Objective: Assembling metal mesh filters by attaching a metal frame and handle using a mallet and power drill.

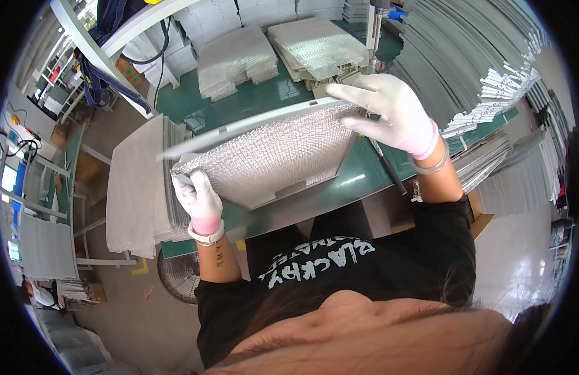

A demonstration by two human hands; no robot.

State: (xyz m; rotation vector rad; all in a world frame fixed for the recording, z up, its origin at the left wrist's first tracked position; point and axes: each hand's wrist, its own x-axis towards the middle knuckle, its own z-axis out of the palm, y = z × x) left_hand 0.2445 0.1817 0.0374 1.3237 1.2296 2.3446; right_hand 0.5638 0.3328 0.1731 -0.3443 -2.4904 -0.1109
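Observation:
A silvery metal-mesh panel [283, 150], like a filter, stands tilted on its edge over the green bench top in front of me. A pale rim strip [252, 123] with small slots runs along its top edge. My left hand [199, 198], in a white glove with a pink cuff, is closed on the panel's left corner, thumb on the near side. My right hand [392, 115], gloved likewise, grips the upper right corner between thumb and fingers. The panel's far side is hidden.
A stack of mesh sheets [136, 187] stands at the bench's left edge. Two mesh piles, one left [236, 56] and one right [317, 44], lie at the back. A dark-handled tool [389, 167] lies at right, near tall stacks of pale strips [464, 56]. A floor fan [179, 278] stands below left.

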